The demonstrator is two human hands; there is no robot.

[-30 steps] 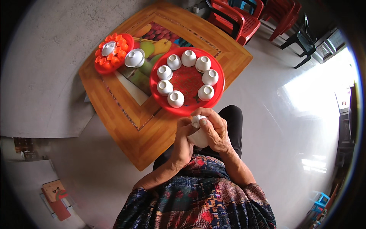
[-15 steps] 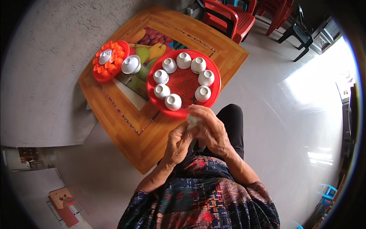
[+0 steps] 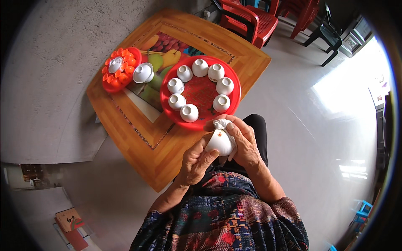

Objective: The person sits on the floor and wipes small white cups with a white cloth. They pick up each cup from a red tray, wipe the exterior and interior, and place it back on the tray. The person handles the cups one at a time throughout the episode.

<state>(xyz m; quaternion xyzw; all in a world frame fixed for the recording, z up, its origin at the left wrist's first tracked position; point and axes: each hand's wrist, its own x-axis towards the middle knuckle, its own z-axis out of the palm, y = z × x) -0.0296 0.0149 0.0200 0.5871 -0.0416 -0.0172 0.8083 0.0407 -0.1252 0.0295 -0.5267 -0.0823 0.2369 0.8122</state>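
- Grey floor point(image 3: 310, 180) and red plastic chairs point(image 3: 266, 23) frame the room, where a person in a patterned top point(image 3: 222, 209) works beside a wooden table point(image 3: 155, 167) bearing a fruit print.
- Centre of attention: a white cup point(image 3: 220, 144), held over the lap, just short of the near edge of a large red tray point(image 3: 199, 94).
- Left hand point(image 3: 194, 161) clasps the cup from its left side, thumb along the near wall, fingers partly hidden.
- Right hand point(image 3: 246, 145) grips a bunched white cloth point(image 3: 222, 124) against the cup's far edge; how much of the cup's weight it bears, I cannot tell from where I stand.
- Half a second ago, the hands covered nearly all of the cup; now its rounded wall shows, a small red-orange motif facing up. It seems to have been turned in the grip, bringing another part to the cloth.
- Eight upturned cups point(image 3: 189, 113) ring the tray, a gap on the side nearest the person.
- Farther left, a white lidded bowl point(image 3: 143, 72) sits beside a smaller red tray point(image 3: 136, 54) crowded with orange cups point(image 3: 124, 78).
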